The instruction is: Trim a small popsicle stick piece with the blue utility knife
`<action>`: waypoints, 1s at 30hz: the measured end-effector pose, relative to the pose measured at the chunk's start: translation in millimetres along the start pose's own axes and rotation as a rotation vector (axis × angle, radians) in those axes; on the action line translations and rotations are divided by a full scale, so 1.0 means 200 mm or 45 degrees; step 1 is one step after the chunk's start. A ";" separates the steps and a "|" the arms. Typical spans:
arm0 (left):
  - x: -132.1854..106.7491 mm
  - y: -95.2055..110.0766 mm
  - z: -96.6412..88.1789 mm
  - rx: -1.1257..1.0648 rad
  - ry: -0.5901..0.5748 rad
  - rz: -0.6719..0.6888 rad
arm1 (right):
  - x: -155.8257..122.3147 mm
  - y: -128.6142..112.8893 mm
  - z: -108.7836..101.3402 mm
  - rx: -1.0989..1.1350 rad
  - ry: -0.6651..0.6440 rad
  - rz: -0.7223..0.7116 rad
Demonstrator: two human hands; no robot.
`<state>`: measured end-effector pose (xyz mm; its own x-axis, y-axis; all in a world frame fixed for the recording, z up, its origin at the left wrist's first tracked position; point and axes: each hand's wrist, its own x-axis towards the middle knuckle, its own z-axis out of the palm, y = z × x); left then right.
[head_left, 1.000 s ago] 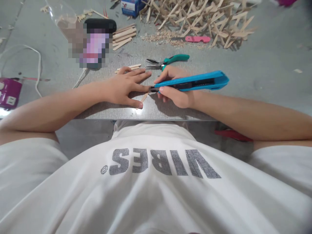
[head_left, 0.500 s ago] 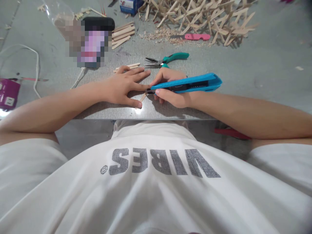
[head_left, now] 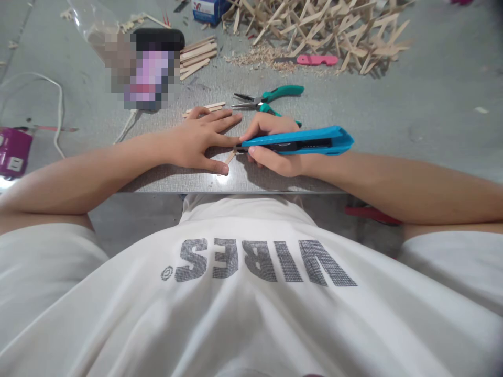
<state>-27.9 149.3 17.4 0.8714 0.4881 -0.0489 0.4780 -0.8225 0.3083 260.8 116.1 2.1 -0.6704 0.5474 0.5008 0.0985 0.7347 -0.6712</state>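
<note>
My right hand (head_left: pixel 275 141) is closed around a blue utility knife (head_left: pixel 314 137), its tip pointing left onto a small wooden stick (head_left: pixel 230 156) on the table. Spread flat on the tabletop, my left hand (head_left: pixel 200 139) has its forefinger and thumb at either side of that stick; part of the stick is hidden by the fingers. Just beyond my left fingers lie a few more wooden sticks (head_left: pixel 214 107). Needle-nose pliers (head_left: pixel 281 93) with green handles rest open behind my right hand.
A heap of wooden sticks (head_left: pixel 314 26) spreads at the back, with shavings (head_left: pixel 257 56) and a pink-handled blade (head_left: pixel 317 60) before it. Stacked sticks (head_left: pixel 198 55) lie beside a blurred phone (head_left: pixel 151 76). A white cable (head_left: pixel 61 104) and a purple object (head_left: pixel 14 151) are at left.
The back end of the utility knife has swung slightly toward me, and my right hand has shifted a little with it. More of the pliers' lower handle shows. My left hand stays put.
</note>
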 end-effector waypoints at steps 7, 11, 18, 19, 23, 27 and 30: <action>0.01 -0.02 0.02 0.018 -0.008 0.008 | 0.07 -0.04 -0.01 -0.147 -0.110 0.065; 0.00 0.01 0.00 0.012 0.035 0.015 | 0.06 -0.02 0.00 -0.223 -0.132 0.061; -0.01 0.03 -0.03 0.072 -0.006 0.021 | -0.02 0.00 0.01 -0.156 0.076 0.026; 0.00 0.03 -0.03 0.075 -0.007 0.017 | -0.02 0.01 0.01 -0.112 0.131 0.054; 0.00 0.04 -0.03 0.060 -0.018 0.021 | -0.03 0.01 0.02 0.122 0.113 0.221; 0.00 0.03 -0.02 0.007 0.036 0.019 | -0.03 0.01 0.02 0.140 0.064 0.186; 0.00 0.03 -0.02 -0.011 0.020 0.007 | -0.03 0.02 0.01 0.151 0.038 0.167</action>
<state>-26.0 145.8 23.9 0.8723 0.4879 -0.0325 0.4719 -0.8227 0.3170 262.8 114.1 -4.3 -0.6350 0.6487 0.4194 0.0952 0.6045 -0.7909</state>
